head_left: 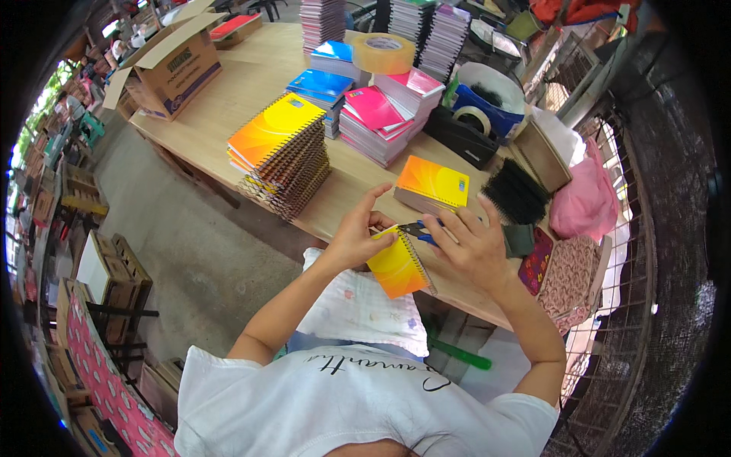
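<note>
A small yellow-orange spiral notebook is gripped at its upper corner by my left hand, thumb on the cover. Blue-handled pliers sit in my right hand, their dark jaws at the top end of the notebook's wire coil. Just beyond my hands, a short stack of yellow-orange notebooks lies on the table. Left of it rises a tall stack of coil-bound yellow notebooks. A white cloth covers my lap under the held notebook.
Behind stand pink-covered booklets, blue-covered booklets and a large tape roll. At the right are black coils, a black tape dispenser, a blue-white bucket and a pink bag. An open carton stands far left.
</note>
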The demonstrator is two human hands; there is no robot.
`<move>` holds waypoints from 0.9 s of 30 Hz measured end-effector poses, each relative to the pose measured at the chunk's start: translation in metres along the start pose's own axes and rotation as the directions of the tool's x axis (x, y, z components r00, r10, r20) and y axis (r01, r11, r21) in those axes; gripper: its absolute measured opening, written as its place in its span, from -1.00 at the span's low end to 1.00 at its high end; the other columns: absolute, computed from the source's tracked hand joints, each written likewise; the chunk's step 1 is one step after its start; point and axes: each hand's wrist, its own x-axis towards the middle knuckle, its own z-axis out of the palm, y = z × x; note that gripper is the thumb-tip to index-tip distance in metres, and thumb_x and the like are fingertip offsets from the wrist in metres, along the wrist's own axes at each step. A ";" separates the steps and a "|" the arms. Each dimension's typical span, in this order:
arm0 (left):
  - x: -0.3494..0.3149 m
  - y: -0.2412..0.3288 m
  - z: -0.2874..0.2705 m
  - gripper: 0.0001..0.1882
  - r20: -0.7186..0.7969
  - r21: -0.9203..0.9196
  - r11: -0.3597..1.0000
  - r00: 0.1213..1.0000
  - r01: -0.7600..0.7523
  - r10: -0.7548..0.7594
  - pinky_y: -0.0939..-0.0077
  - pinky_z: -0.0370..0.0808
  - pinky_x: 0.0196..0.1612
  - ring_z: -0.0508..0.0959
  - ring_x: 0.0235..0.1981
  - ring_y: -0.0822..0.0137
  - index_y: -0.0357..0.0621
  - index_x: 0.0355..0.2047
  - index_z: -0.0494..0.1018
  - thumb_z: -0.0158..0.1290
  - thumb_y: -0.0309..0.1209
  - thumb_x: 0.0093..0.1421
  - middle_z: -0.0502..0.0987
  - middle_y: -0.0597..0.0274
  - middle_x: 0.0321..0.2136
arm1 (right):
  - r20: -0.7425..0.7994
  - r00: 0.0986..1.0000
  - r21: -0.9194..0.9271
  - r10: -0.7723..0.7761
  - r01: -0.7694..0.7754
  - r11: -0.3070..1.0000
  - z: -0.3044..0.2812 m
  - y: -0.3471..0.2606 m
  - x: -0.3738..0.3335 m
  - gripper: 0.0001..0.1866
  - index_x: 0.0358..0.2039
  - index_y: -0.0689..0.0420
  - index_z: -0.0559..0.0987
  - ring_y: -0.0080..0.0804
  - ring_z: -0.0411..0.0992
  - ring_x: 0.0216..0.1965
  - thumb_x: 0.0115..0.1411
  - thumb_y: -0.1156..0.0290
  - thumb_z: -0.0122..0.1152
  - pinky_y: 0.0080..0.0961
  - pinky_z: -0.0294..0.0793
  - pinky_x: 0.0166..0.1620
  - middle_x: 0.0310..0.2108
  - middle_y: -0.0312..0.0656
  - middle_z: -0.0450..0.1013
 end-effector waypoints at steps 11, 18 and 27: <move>-0.031 0.117 -0.059 -0.70 -0.540 0.291 0.924 0.755 -0.248 0.373 0.68 0.49 -0.23 0.51 -0.21 0.55 -0.24 -0.06 0.48 -0.01 -0.65 0.20 0.53 0.19 -0.10 | -0.013 0.647 0.607 0.763 -0.601 0.520 -0.017 0.009 -0.049 -0.68 -0.06 0.23 0.52 -0.06 0.45 -0.17 0.20 0.37 0.15 -0.32 0.41 -0.05 -0.20 -0.01 0.44; -0.007 0.114 -0.160 -0.75 -0.663 0.629 0.777 0.499 -0.031 0.557 0.47 0.49 -0.17 0.56 -0.24 0.33 -0.20 -0.16 0.54 0.10 -0.55 0.11 0.56 0.17 -0.28 | 0.153 0.639 0.380 0.754 -0.742 0.552 0.041 -0.016 -0.088 -0.66 -0.07 0.20 0.50 -0.01 0.42 -0.14 0.18 0.31 0.20 -0.26 0.40 -0.06 -0.21 0.03 0.41; -0.027 0.143 -0.087 -0.65 -0.260 0.850 0.467 0.575 -0.245 0.776 0.20 0.35 0.05 0.45 -0.05 0.10 -0.01 -0.14 0.58 0.24 -0.46 0.00 0.46 0.09 -0.13 | 0.108 0.816 0.110 0.567 -0.577 0.809 0.042 -0.001 -0.088 -0.59 -0.06 0.11 0.54 0.00 0.32 -0.02 0.05 0.32 0.27 -0.19 0.32 0.04 -0.15 -0.01 0.39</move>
